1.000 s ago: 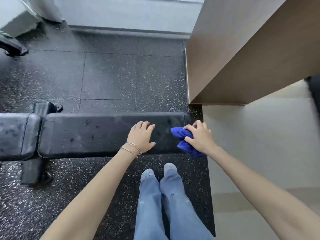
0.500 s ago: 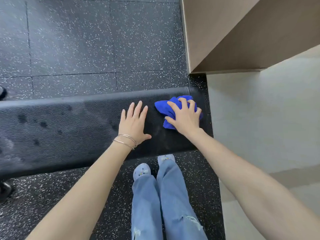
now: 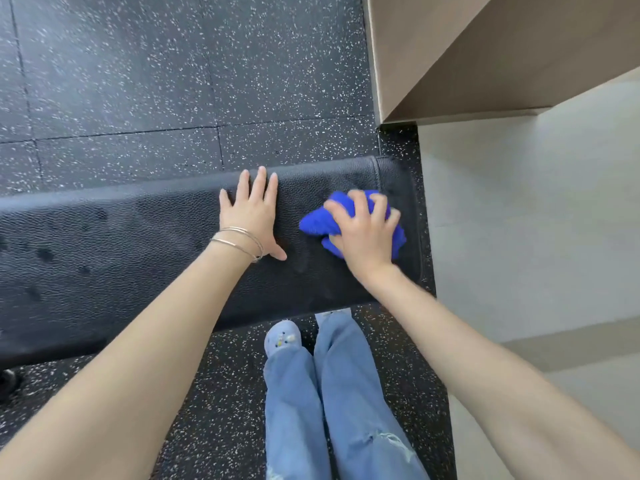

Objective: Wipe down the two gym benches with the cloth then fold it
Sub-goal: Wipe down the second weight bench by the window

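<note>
Head view: your right hand (image 3: 363, 237) has its grip closed over the bunched blue cloth (image 3: 318, 221) on the tabletop (image 3: 138, 244) (black, dimpled); your left hand (image 3: 252, 216) lies flat, fingers spread, holding nothing.

Bare arms, thin bracelets (image 3: 239, 241) left wrist; ripped lt-blue jeans (image 3: 332, 403), maybe clogs (image 3: 282, 337).

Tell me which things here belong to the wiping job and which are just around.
Job: black bench; blue cloth, pressed on the bench by the right hand; left hand, flat on the bench.
Around: speckled floor; wooden cabinet.
</note>
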